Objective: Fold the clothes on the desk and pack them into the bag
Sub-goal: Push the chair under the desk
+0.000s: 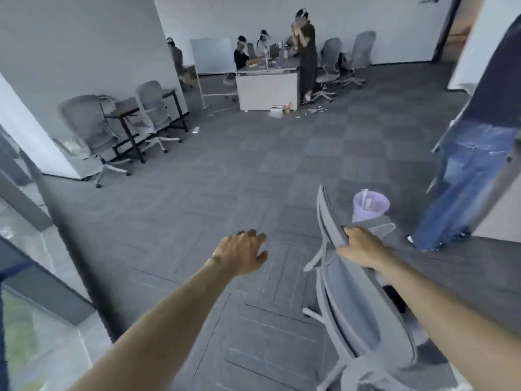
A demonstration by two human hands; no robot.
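No clothes, desk of mine or bag show in the head view. My right hand [362,246] grips the top edge of the backrest of a grey office chair [352,311] at the lower right. My left hand [244,253] hovers over the carpet to the left of the chair with its fingers loosely spread, holding nothing.
A person in blue jeans [462,182] stands close on the right. A bin with a lilac liner [369,207] sits behind the chair. Grey chairs and a dark table [135,108] line the left wall. Several people gather at a far desk [267,86]. Grey carpet fills the middle.
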